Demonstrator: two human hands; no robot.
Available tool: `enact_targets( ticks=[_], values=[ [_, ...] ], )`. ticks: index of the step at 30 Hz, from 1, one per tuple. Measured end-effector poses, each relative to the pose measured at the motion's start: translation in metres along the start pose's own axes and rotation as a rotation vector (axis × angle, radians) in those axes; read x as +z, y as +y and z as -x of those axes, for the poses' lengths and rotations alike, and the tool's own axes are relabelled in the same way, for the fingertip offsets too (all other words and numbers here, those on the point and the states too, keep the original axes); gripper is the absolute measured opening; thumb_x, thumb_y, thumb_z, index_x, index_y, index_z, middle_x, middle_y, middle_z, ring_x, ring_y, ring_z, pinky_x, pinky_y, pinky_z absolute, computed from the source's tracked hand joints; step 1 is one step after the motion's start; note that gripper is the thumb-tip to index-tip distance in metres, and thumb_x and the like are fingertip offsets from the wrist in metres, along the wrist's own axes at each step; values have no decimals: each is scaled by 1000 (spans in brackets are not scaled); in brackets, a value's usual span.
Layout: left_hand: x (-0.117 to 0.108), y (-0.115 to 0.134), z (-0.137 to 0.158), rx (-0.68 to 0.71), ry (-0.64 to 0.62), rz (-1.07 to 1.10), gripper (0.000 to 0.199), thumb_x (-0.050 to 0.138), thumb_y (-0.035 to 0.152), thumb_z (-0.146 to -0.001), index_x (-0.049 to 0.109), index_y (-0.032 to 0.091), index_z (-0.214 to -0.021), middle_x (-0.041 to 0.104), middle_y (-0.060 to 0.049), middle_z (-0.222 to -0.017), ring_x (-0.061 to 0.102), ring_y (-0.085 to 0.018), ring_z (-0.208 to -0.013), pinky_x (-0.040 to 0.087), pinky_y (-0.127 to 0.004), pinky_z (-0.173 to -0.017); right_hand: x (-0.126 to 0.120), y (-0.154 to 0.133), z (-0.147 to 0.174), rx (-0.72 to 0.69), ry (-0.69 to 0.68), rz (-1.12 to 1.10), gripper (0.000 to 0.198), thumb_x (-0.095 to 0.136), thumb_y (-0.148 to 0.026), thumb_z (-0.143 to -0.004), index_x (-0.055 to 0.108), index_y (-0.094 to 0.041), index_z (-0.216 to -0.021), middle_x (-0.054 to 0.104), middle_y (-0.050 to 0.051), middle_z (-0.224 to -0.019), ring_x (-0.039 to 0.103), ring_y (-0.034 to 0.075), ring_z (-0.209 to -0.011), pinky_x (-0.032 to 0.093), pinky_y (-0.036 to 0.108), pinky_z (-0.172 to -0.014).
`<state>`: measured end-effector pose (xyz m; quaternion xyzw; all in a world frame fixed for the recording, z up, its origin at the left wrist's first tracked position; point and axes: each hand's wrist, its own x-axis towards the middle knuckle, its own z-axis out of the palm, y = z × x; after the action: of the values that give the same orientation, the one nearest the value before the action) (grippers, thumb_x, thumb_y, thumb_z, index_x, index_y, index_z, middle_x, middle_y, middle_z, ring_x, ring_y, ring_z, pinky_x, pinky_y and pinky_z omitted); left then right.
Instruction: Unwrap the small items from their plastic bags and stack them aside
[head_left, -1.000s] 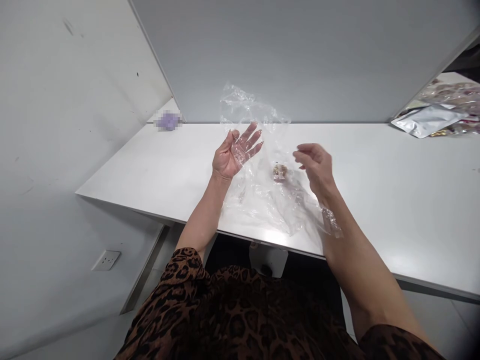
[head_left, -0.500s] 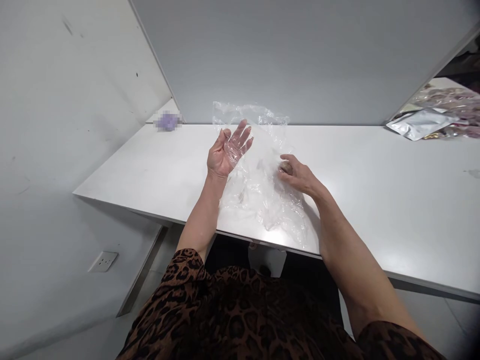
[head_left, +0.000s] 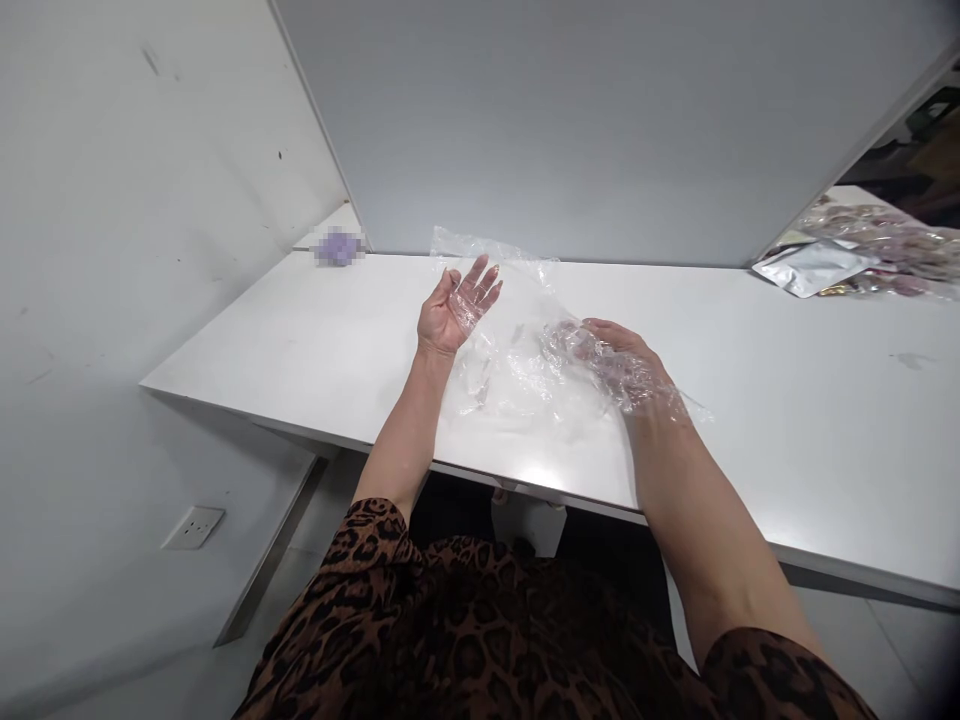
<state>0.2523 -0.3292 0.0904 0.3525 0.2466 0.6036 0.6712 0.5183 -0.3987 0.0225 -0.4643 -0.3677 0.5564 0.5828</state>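
A clear, crinkled plastic bag (head_left: 517, 375) lies spread over the white table between my hands, its far end raised. My left hand (head_left: 450, 318) is palm up, fingers stretched and apart, with the thin plastic lying over the fingers. My right hand (head_left: 619, 355) is curled at the right side of the bag. Crumpled film covers its back and reaches to the wrist. The film blurs its fingertips, and I cannot make out what is inside its curve.
The white table (head_left: 322, 370) meets a grey panel (head_left: 540, 130) at the back. A blurred purple item (head_left: 339, 247) sits in the far left corner. At the far right lie a silver pouch (head_left: 810, 267) and several clear packs (head_left: 900, 245). A white wall (head_left: 112, 250) stands on my left.
My right hand has shifted slightly right, and the bag's right side now lies over it up to the wrist. A brownish thing seen in that hand is now hidden. The bag's far end is lower.
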Motion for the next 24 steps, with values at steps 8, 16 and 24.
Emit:
enact_targets(
  ticks=[8, 16, 24],
  values=[
    [-18, 6, -10, -4, 191, 149, 31, 39, 30, -107, 61, 20, -128, 74, -11, -122, 76, -17, -97, 62, -24, -73, -10, -5, -19, -80, 147, 41, 33, 82, -31, -63, 66, -23, -91, 68, 2, -88, 65, 17, -76, 58, 33, -68],
    [-29, 10, 5, 29, 336, 221, 26, 36, 28, -108, 58, 20, -99, 72, 1, -82, 51, -3, -43, 33, -15, -39, -5, 16, -29, -502, 240, 790, 40, 66, -54, -80, 69, -26, -108, 62, 11, -133, 49, 35, -130, 46, 56, -103],
    [-58, 4, 57, 132, 106, -873, 58, 60, 70, -88, 59, 22, -120, 66, -12, -128, 69, -20, -101, 56, -30, -82, 14, 26, -19, -525, -140, 1217, 29, 66, -47, -83, 70, -27, -104, 68, 11, -122, 44, 40, -127, 33, 60, -104]
  ],
)
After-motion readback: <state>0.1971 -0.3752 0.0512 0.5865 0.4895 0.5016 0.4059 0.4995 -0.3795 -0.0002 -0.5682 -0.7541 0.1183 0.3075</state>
